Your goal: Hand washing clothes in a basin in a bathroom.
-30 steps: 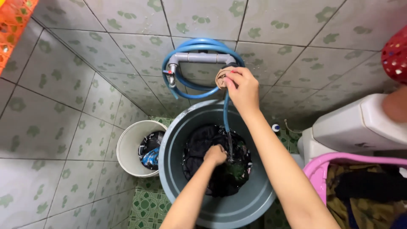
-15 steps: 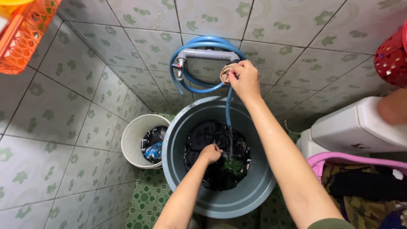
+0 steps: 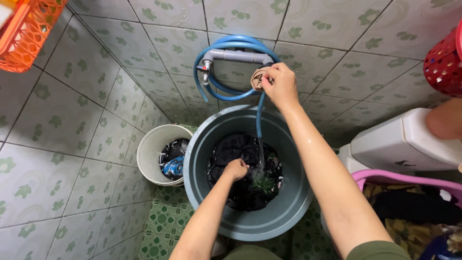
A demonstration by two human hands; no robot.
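Right hand [image 3: 279, 84]: raised to the wall, our fingers closed around the cloth-wrapped fitting [image 3: 260, 79] at the right end of the grey tap pipe [image 3: 236, 56]. The grip is tight; the thumb lies over the top.

Left hand [image 3: 236, 169]: down inside the grey tub [image 3: 207, 192], fist closed on a fold of the dark wet laundry [image 3: 238, 192]. It sits near the middle of the tub, slightly toward the left wall.

Blue hose [image 3: 226, 45]: looped over and around the tap pipe, one length dropping from under our right hand straight into the tub. Water runs from its lower end onto the laundry just beside our left hand.

Grey tub: large, round, standing on the green patterned floor [image 3: 163, 226] below the tap. The laundry fills its bottom, black cloth with a green patch at the right of our left hand.

White bucket [image 3: 149, 154]: smaller, touching the tub's left rim, against the tiled wall; dark and blue cloth lies in it.

Pink basket [image 3: 385, 179]: at the lower right edge, holding mixed dark and patterned clothes.

White cistern [image 3: 409, 139]: at the right, above the pink basket.

Orange basket [image 3: 26, 33]: top left corner, partly in view. Red perforated basket [image 3: 445, 62]: top right edge, partly in view.
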